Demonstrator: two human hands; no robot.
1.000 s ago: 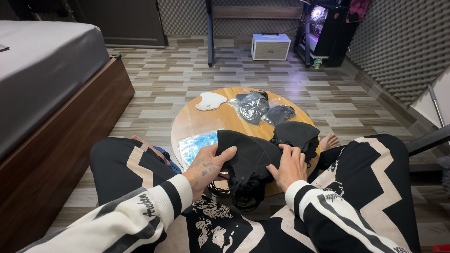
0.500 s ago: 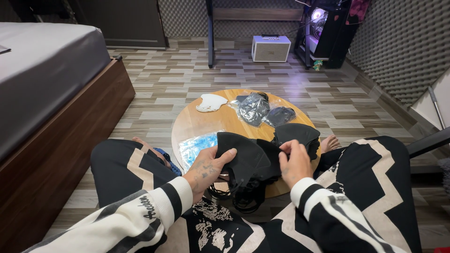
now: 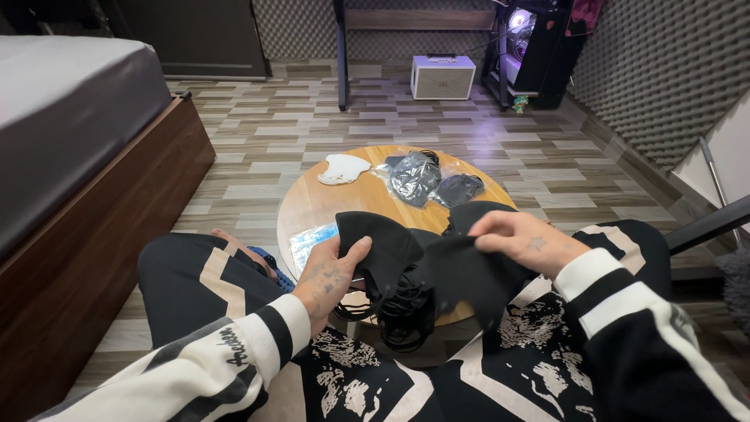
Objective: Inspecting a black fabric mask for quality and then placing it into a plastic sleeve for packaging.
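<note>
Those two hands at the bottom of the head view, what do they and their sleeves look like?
Both are bare, no gloves. The left hand has dark tattoos across its back, and the right hand shows a small one. Each comes out of a long black sleeve with broad white bands and a ribbed black cuff; the left sleeve also carries some small lettering. The right sleeve matches it.

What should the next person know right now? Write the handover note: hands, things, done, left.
Left hand: grips one end of a black face mask, thumb on top.
Right hand: pinches a second black mask and lifts it over the round wooden table.
Black ear loops hang tangled below both masks.
On the table: white mask, clear bag of dark masks, another dark mask, blue packet.
Done: two black masks in hand.
Left: the loops look tangled; the bagged masks are untouched.
</note>
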